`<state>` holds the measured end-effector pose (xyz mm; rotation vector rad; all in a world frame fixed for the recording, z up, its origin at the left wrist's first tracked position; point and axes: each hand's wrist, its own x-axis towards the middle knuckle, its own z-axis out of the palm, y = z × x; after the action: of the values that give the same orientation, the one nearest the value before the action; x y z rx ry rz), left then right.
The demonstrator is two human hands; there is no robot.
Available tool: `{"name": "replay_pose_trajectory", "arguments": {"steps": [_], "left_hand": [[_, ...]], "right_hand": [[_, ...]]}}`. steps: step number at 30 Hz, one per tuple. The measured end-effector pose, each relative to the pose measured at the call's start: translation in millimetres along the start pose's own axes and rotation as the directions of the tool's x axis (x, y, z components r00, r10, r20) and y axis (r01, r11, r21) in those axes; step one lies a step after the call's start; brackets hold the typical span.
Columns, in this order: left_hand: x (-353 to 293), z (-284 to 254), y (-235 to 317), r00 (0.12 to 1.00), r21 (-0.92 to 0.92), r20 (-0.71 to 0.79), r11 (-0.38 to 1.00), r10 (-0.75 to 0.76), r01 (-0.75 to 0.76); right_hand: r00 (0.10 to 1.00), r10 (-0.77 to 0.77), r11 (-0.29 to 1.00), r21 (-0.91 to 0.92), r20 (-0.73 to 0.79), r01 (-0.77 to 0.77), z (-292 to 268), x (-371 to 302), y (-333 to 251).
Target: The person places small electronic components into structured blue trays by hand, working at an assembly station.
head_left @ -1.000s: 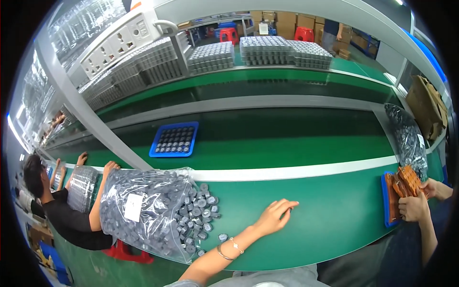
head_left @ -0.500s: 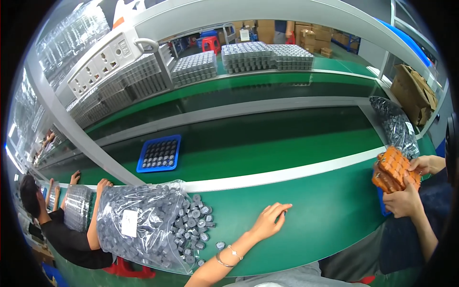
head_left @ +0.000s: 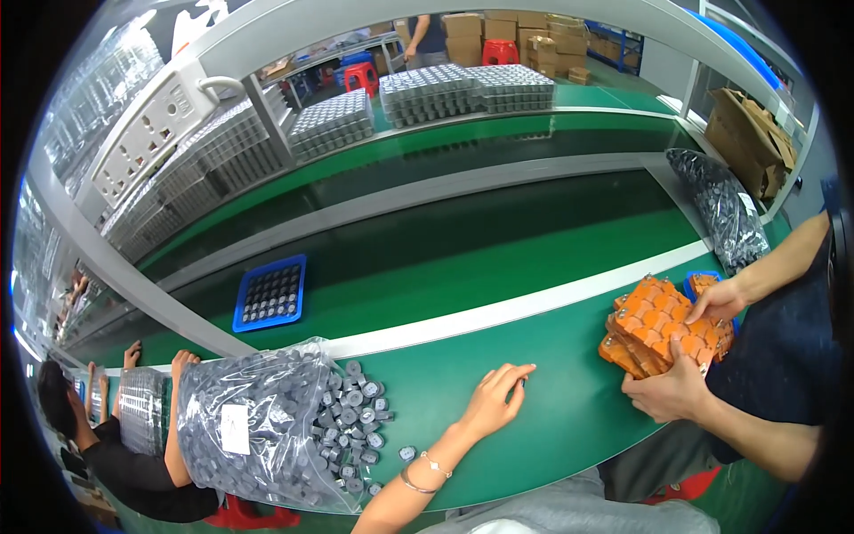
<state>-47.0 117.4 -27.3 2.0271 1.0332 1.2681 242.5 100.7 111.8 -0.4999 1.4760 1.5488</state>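
My left hand (head_left: 495, 402), with bracelets at the wrist, reaches over the green worktop (head_left: 534, 445). Its fingers are stretched out and nothing shows in them. Left of it, small grey round parts (head_left: 351, 414) spill from a large clear plastic bag (head_left: 258, 423); one loose part (head_left: 407, 453) lies near my wrist. My right hand is out of sight. On the right, a co-worker's two hands (head_left: 676, 387) hold a stack of orange scalloped panels (head_left: 663, 320).
A blue tray (head_left: 302, 294) of dark round parts stands on the belt (head_left: 463, 236). Behind the orange stack is another blue tray (head_left: 703, 275). A filled bag (head_left: 721, 209) and a cardboard box (head_left: 752, 147) stand far right. A person (head_left: 93, 427) sits at left.
The co-worker's hands have brought the orange panels leftward, closer to me, uncovering more of the blue tray behind. My view has shifted a little; my left hand stays stretched out over the worktop.
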Motion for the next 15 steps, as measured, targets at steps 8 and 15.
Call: {"name": "replay_pose_trajectory", "arguments": {"steps": [8,15], "left_hand": [[-4,-2,-3,1.0,0.015,0.009,1.0,-0.025,0.025],[-1,-2,-3,0.999,0.013,0.021,1.0,-0.027,0.027]], "right_hand": [[0.982,0.181,0.96,-0.226,0.062,-0.163,-21,42,-49],[0.957,0.287,0.953,0.118,-0.042,-0.28,-18,25,-34]]}}
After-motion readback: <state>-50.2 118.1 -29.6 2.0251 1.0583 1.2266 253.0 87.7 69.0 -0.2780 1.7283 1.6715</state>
